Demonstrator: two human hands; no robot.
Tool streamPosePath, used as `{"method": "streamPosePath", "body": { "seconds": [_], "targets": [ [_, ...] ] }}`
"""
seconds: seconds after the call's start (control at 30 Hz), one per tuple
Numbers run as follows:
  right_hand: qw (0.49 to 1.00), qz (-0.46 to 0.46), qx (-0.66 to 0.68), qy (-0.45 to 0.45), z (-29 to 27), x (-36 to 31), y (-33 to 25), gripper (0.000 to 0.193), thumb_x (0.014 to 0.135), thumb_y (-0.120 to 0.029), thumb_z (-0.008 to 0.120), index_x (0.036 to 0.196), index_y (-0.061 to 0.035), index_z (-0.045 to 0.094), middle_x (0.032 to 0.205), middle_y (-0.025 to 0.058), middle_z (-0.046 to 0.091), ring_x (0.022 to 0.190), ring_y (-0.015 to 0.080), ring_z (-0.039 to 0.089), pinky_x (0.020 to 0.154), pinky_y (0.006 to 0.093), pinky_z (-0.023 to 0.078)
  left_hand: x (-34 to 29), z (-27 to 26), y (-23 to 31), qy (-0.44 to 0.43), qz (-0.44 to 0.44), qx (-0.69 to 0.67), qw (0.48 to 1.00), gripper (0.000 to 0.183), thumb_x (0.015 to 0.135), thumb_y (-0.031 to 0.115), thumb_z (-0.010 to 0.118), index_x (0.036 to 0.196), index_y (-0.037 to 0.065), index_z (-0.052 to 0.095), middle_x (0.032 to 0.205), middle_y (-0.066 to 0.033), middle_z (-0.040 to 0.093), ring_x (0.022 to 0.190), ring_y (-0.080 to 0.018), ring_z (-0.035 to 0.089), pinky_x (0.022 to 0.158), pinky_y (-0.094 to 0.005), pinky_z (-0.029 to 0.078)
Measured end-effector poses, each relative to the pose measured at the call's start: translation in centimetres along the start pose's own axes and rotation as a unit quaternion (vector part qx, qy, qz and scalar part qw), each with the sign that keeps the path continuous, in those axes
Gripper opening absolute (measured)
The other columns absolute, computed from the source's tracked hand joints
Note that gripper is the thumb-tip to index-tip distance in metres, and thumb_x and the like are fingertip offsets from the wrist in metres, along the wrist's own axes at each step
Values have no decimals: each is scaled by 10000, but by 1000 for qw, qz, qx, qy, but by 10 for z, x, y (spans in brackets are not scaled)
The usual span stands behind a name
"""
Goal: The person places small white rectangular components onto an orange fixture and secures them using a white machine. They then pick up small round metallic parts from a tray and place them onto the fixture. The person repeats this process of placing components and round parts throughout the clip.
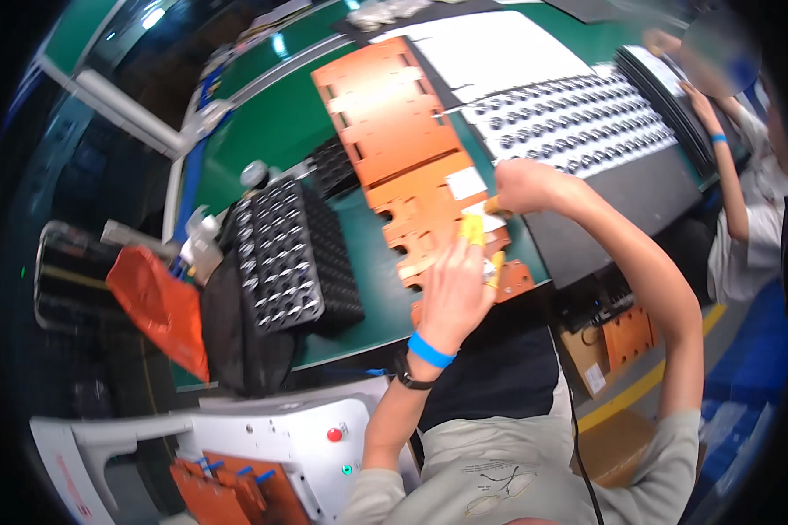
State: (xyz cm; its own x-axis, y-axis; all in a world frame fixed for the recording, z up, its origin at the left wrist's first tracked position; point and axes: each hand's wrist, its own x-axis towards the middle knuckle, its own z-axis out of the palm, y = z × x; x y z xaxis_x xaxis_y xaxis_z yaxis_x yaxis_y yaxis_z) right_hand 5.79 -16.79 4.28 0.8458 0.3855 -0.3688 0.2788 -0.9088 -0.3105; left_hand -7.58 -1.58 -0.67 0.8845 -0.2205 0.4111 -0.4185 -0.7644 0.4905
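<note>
A long orange panel with slots and cut-outs lies across the green table. My left hand rests on its near end, fingers stretched out and wearing yellow finger covers. Beside those fingertips is a small white label, partly covered. Over the panel's right edge, my right hand is curled closed, its fingertips close to the left hand's; whatever it pinches is hidden. Another white label lies flat on the panel, left of the right hand. Smaller orange pieces stick out beneath the near end.
Stacked black trays with round pockets stand left of the panel. A white sheet with rows of black rings lies at right on a dark mat. An orange bag hangs at left. Another person's hands work at far right.
</note>
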Motion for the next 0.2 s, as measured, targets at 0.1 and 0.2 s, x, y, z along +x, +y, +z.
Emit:
{"method": "streamPosePath", "body": {
  "seconds": [0.1,0.2],
  "targets": [
    [965,-96,-72,231,-7,-18,-55,163,734,-124,673,735,39,666,764,263,668,763,399,683,691,466,545,-20,-23,4,138,43,-98,985,354,819,64,725,1156,-8,644,1039,-193,676,934,-366,666,855,-390,524],
    [952,-242,-44,182,-25,-46,-131,215,721,-209,718,803,-11,703,763,218,688,793,374,705,761,476,561,-56,-35,10,247,-48,-257,933,357,879,254,724,1167,50,667,1074,-114,704,974,-349,681,935,-415,503]
  ]
}}
